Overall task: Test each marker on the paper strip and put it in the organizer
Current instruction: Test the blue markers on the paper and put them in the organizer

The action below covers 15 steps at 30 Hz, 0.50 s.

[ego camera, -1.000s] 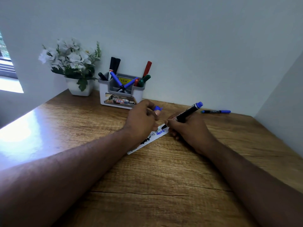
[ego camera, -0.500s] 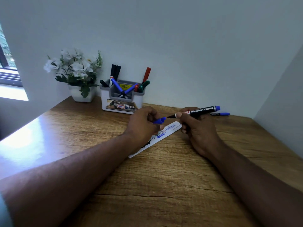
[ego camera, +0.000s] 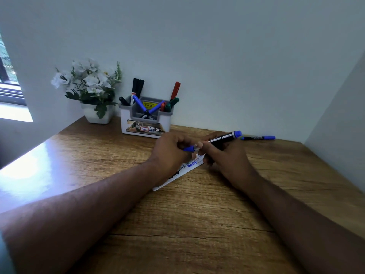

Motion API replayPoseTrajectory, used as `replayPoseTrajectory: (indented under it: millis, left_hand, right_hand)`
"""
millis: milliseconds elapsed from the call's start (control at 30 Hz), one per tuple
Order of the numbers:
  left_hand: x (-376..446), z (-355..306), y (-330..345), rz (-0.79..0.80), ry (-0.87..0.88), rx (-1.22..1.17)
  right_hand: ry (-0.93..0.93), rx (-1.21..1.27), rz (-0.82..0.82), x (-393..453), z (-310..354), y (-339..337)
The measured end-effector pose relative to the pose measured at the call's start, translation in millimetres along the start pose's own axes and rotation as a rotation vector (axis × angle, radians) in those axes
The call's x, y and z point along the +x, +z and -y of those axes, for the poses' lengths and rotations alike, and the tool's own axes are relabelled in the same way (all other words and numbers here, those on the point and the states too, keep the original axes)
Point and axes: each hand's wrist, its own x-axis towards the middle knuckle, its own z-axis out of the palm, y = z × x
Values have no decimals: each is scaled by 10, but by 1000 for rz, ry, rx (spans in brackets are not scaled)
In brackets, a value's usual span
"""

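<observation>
1. Right hand [ego camera: 227, 155] grips the black marker [ego camera: 223, 138] by its barrel, blue end pointing to 2 o'clock; left hand [ego camera: 171, 153] pinches the blue cap [ego camera: 189, 148], and the cap meets the marker's nib end between the two hands.
2. Head view, the step: this looks like recapping after the test. Keep cap and barrel on one line, push straight until it seats, and brace the right grip so the barrel does not slide.
3. Strip [ego camera: 183, 171] lies on the desk [ego camera: 197, 224] just under both hands, running from 7 to 1 o'clock, with blue and black scribbles on it. Avoid dragging a wrist over fresh ink.
4. Organizer [ego camera: 145, 123] stands at 11 o'clock from the hands, against the wall, already crowded with markers; I judge the capped one should drop in nib-down where there is a gap.
5. One spare marker [ego camera: 257, 138] lies at 3 o'clock, apparently untested.
</observation>
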Motion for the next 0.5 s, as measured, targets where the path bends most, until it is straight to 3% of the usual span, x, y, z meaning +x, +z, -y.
replayPoseTrajectory:
  millis: [200, 500]
  left_hand:
    - [-26, -22, -8, 99, 55, -31]
    - [-69, -33, 10, 99, 233, 222]
  right_hand:
    - [-13, -16, -12, 26, 43, 0]
    - [61, 68, -61, 8, 71, 13]
